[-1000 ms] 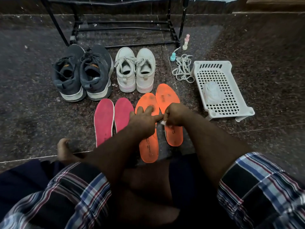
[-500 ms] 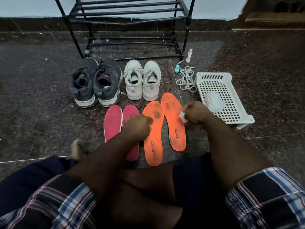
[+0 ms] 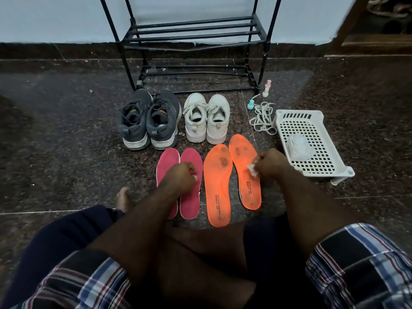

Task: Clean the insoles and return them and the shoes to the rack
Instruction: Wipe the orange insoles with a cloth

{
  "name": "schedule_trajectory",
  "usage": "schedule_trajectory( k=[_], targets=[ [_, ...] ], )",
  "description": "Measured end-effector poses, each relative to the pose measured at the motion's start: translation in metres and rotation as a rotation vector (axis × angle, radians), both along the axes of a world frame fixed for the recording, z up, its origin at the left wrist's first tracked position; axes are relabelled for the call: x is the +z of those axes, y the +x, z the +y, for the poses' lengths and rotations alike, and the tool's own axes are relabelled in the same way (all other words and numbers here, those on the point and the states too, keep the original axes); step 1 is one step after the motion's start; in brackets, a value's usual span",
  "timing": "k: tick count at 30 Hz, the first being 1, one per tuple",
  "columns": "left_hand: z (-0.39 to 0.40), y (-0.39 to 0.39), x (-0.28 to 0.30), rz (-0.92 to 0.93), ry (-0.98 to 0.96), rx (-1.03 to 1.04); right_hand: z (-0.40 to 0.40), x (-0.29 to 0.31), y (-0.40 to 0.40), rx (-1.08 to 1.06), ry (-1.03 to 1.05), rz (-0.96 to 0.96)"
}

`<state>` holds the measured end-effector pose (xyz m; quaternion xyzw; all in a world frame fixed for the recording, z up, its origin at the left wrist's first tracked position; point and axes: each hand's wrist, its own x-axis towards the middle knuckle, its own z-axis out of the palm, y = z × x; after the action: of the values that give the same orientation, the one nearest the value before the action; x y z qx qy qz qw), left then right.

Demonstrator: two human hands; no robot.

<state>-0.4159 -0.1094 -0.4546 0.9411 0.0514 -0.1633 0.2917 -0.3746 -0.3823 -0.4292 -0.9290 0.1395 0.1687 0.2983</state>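
Evidently, four insoles are laid flat on the floor (image 3: 66, 141) in front of the rack (image 3: 194, 36), just nearer than the shoes: two pink insoles (image 3: 189, 181) behind the dark shoes (image 3: 149, 119), two orange insoles (image 3: 217, 186) behind the white shoes (image 3: 206, 118). A small white wipe (image 3: 253, 170) is pinched in the curled fingers of the right hand (image 3: 270, 163) over the right orange insole (image 3: 245, 172). The left hand (image 3: 180, 177) is held loosely curled over the pink pair; whether anything is gripped cannot be told. The insoles are judged light, thin and floppy, so pinning at the heel while wiping is advised. Right of the rack, the white basket (image 3: 312, 121) and loose laces (image 3: 263, 117) crowd that side; open floor is left on the other.
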Motion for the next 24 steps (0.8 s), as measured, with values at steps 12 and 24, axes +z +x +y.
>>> schedule_trajectory(
  k=[12, 24],
  targets=[
    [-0.019, -0.002, -0.001, -0.057, -0.16, -0.028, -0.005, -0.002, 0.009, -0.105, 0.193, -0.074],
    [-0.12, 0.025, 0.031, 0.163, -0.916, 0.4, 0.004, 0.024, -0.005, -0.034, 0.694, -0.058]
  ],
)
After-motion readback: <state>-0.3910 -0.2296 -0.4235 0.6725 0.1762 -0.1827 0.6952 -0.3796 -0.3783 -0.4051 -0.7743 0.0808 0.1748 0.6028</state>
